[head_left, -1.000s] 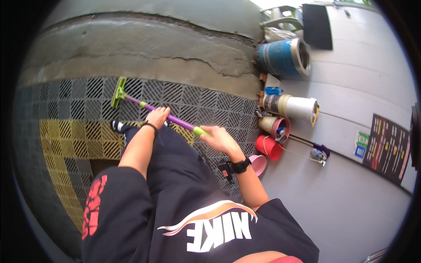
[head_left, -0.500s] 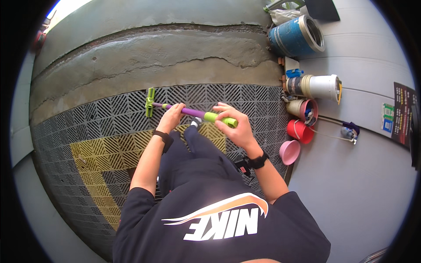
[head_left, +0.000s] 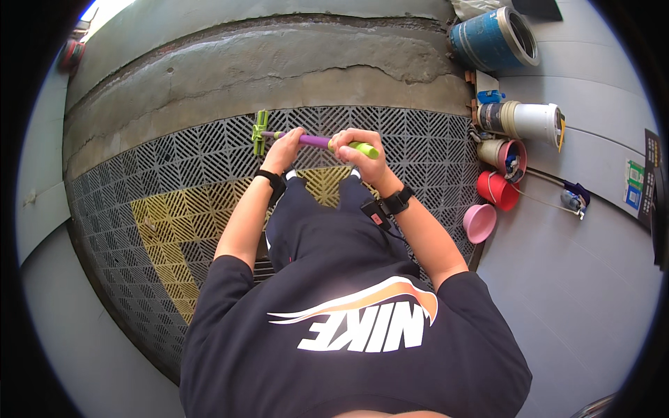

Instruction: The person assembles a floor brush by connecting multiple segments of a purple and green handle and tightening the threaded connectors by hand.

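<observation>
A mop [head_left: 315, 141] with a purple pole, a light-green end grip and a narrow green head extends from right to left in front of my legs. My left hand [head_left: 284, 150] is closed round the pole close to the head. Farther along, my right hand [head_left: 358, 151] wraps the green grip, whose rounded end pokes out beyond the fingers. The green head points to the left, over the grey floor tiles. I cannot tell whether it touches them.
Slotted grey and yellow tiles [head_left: 209, 150] cover the floor up to a rough concrete step [head_left: 279, 66]. Along the right wall stand a blue drum [head_left: 481, 43], a white bucket [head_left: 536, 120], a red bucket [head_left: 496, 190] and a pink basin [head_left: 479, 223].
My right hand's fingers, loose and partly lifted before, have closed round the green grip. My left hand still holds the pole. The whole view has shifted somewhat.
</observation>
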